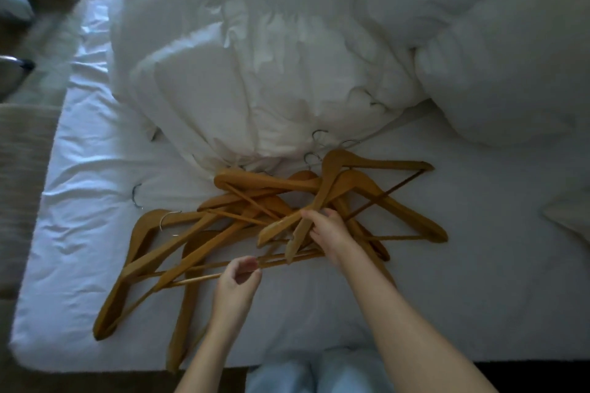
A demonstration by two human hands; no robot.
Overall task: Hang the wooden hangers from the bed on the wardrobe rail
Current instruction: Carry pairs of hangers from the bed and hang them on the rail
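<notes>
Head view, bed: a white mattress sheet fills most of the frame, with a rumpled white duvet heaped across its far half.
Wooden hangers: a tangled pile of wooden hangers lies on the sheet just in front of the duvet's edge, arms and crossbars crossing one another; several metal hooks poke out at the far side against the duvet, and one hook shows at the left of the pile.
Right hand: the right hand reaches into the middle of the pile, fingers closed around the ends of the two raised hangers whose shoulders point away toward the duvet.
Left hand: the left hand sits at the near edge of the pile, thumb and fingers curled toward a thin crossbar; in the dim, soft picture it seems to pinch the bar, though the contact cannot be told for sure.
Near edge: pale blue trouser legs show below the mattress edge.
Left side: carpeted floor runs beside the bed.
</notes>
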